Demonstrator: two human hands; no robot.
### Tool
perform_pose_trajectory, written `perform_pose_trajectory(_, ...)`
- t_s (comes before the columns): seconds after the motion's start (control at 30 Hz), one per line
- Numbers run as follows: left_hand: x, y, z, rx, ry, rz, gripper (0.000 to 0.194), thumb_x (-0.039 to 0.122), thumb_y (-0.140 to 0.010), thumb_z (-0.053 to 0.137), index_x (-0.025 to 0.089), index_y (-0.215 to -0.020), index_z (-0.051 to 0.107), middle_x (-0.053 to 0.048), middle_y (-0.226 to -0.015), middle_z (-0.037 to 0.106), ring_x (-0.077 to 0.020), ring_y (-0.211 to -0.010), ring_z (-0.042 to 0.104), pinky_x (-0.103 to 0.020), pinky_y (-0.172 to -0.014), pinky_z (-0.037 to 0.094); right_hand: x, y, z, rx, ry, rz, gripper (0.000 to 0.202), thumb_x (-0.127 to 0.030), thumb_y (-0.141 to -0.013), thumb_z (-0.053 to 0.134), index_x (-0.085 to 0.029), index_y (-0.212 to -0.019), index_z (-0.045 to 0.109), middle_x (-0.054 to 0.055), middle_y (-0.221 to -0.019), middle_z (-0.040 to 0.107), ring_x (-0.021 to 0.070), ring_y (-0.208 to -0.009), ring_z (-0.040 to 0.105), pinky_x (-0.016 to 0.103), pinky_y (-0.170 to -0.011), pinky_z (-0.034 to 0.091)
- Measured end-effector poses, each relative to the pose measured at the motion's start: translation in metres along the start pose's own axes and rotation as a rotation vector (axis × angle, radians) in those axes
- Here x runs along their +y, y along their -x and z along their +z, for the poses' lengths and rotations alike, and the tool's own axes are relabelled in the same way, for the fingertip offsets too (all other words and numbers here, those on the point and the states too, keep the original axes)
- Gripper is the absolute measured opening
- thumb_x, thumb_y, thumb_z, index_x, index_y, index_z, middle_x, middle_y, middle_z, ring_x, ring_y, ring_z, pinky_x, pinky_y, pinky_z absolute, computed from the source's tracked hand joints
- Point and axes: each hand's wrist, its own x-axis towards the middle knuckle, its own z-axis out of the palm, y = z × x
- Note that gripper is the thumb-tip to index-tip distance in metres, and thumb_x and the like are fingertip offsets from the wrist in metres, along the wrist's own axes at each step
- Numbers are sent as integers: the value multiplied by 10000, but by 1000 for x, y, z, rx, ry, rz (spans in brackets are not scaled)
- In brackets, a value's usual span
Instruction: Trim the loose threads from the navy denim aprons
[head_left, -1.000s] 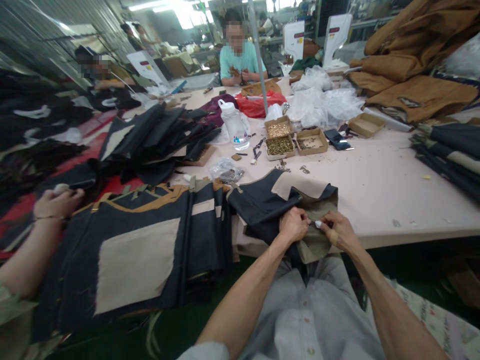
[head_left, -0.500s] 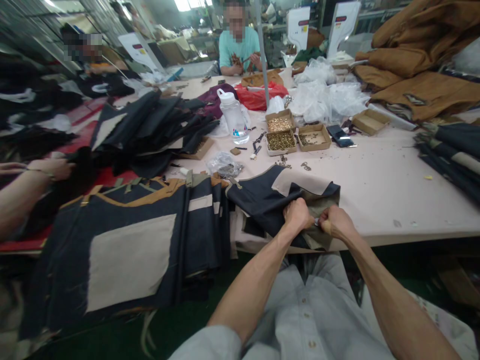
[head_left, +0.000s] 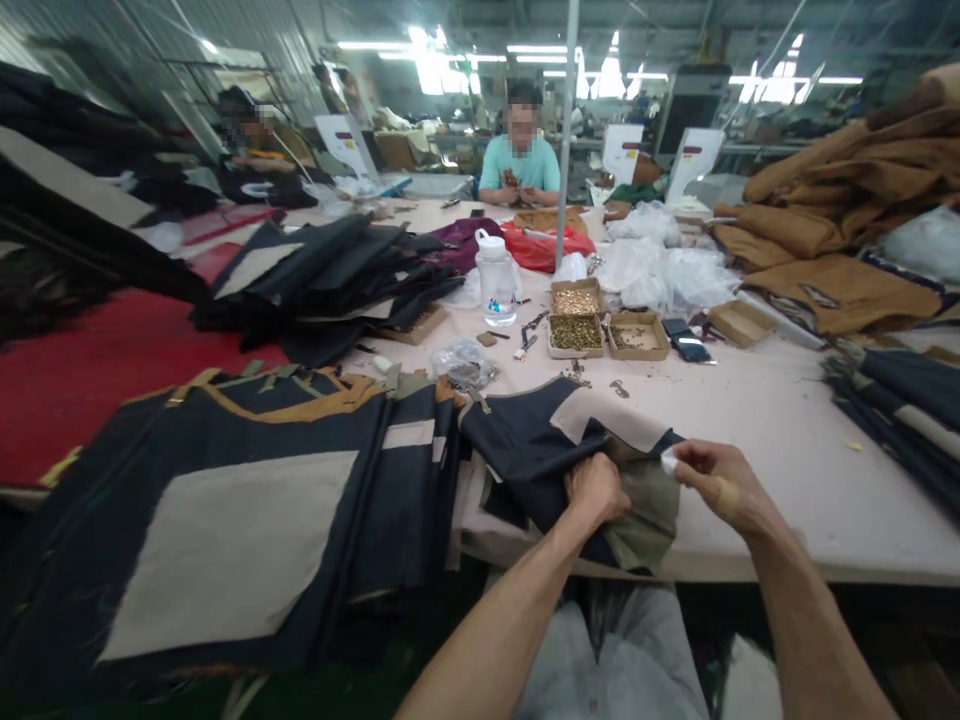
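Right hand (head_left: 721,480), now drawn away from left hand (head_left: 598,490), has grip closed on white piece (head_left: 669,461), leaving dark garment (head_left: 521,440) to left's closed grip alone

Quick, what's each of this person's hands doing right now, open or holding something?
Left hand: closed, gripping the dark garment.
Right hand: fingertips pinching a small white thing; too small to identify.
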Motion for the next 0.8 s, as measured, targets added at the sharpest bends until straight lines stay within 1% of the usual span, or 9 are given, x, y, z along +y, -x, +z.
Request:
perform_pose_trajectory(0.07, -3, 0, 1, 14, 23, -6, 253, 187, -540, 751, 199, -793, 747, -92, -894, 754, -251, -881, 710, -296, -761, 554, -9, -32, -6, 108, 13, -53, 307, -416, -759, 686, -144, -894, 734, 55, -756, 694, 176, -648, 585, 265, -590, 438)
perform_pose_trajectory(0.1, -4, 0, 2, 21, 36, -6, 253, 183, -536, 747, 196, -789, 744, -95, -896, 753, -255, -881, 709, -299, -758, 555, -13, -51, -4, 157, 56, -73, 310, -411, -758, 679, -141, -898, 732, 62, -754, 696, 180, -644, 588, 269, -589, 440)
perform_pose_trajectory(0.17, -7, 1, 3, 26, 64, 5, 245, 169, -536, 733, 200, -780, 739, -90, -886, 752, -257, -875, 710, -303, -757, 554, -17, -91, 8, 199, 199, -103, 295, -380, -758, 650, -137, -903, 735, 69, -751, 704, 188, -647, 601, 275, -605, 450)
perform_pose_trajectory(0.27, -12, 4, 3, 13, 91, 21, 237, 148, -533, 712, 206, -762, 728, -74, -850, 746, -253, -846, 709, -306, -751, 551, -14, -145, 31, 145, 466, -118, 255, -291, -761, 600, -150, -908, 754, 69, -786, 733, 196, -709, 642, 269, -676, 462)
perform_pose_trajectory(0.37, -16, 5, 4, 15, 117, 32, 221, 141, -534, 704, 201, -746, 718, -73, -838, 742, -250, -830, 706, -305, -749, 546, -5, -181, 44, 114, 714, -61, 252, -222, -763, 588, -157, -914, 780, 99, -889, 768, 218, -842, 681, 256, -741, 458)
perform_pose_trajectory(0.47, -21, 5, 6, 32, 150, 41, 219, 125, -519, 699, 201, -724, 706, -68, -822, 736, -246, -835, 702, -300, -768, 539, 3, -200, 48, 107, 815, -27, 270, -221, -777, 604, -151, -956, 793, 123, -947, 776, 235, -906, 690, 253, -761, 456)
perform_pose_trajectory(0.6, -26, 3, 9, 29, 172, 62, 205, 130, -512, 704, 197, -706, 692, -73, -807, 729, -259, -838, 699, -316, -793, 537, 11, -215, 56, 56, 866, -47, 298, -229, -793, 606, -150, -1006, 798, 122, -975, 776, 242, -956, 695, 255, -813, 456)
perform_pose_trajectory(0.7, -27, 4, 8, 19, 176, 68, 206, 132, -528, 702, 194, -724, 689, -85, -840, 732, -272, -875, 700, -327, -829, 535, 16, -224, 63, 15, 898, -62, 299, -205, -778, 601, -141, -990, 802, 143, -975, 773, 251, -963, 696, 260, -827, 452)
perform_pose_trajectory(0.8, -27, 4, 7, 29, 178, 65, 211, 128, -531, 698, 194, -731, 685, -89, -868, 735, -278, -904, 699, -334, -869, 526, 16, -230, 64, -31, 917, -90, 292, -184, -749, 587, -146, -945, 800, 147, -971, 769, 251, -952, 692, 259, -811, 447)
